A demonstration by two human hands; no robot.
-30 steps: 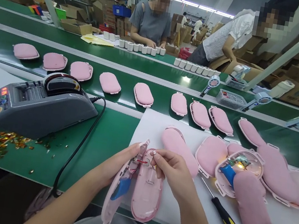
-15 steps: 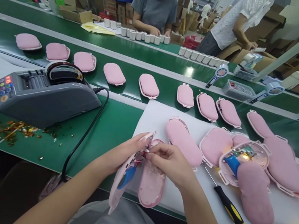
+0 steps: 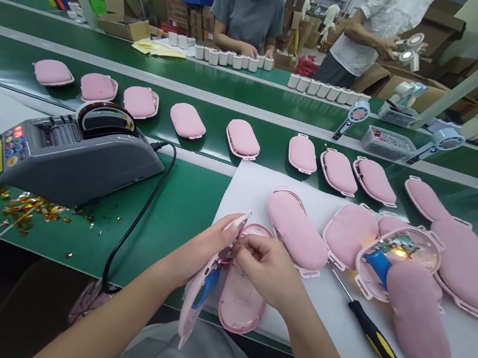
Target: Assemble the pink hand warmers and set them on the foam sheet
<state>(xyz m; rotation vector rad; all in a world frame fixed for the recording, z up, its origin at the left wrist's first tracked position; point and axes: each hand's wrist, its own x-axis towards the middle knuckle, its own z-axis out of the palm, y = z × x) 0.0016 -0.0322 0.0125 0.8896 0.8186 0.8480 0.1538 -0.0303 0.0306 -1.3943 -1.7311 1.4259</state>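
Observation:
My left hand [image 3: 221,241] grips a pink shell half [image 3: 193,307], tilted on its edge, its inner side turned to the right. A blue battery [image 3: 207,287] and thin red wires [image 3: 225,258] show inside it. The fingertips of my right hand [image 3: 259,260] are pinched together beside the wires; whatever lies between them is hidden. Beneath that hand, an open pink shell half [image 3: 241,306] rests with its hollow side up on the white sheet [image 3: 283,319]. Just beyond it is a closed pink case [image 3: 297,229].
A screwdriver [image 3: 373,335] lies right of my arm, near an opened case [image 3: 391,261] with a lit circuit board. A grey tape dispenser [image 3: 80,160] stands left, its black cable [image 3: 139,220] running forward. Several pink cases [image 3: 244,138] line the green belt. Two co-workers stand opposite.
My right hand has closed in nearer the shell my left hand holds, covering the wire ends. A co-worker at back right now holds up white round devices. The hand at lower right is gone.

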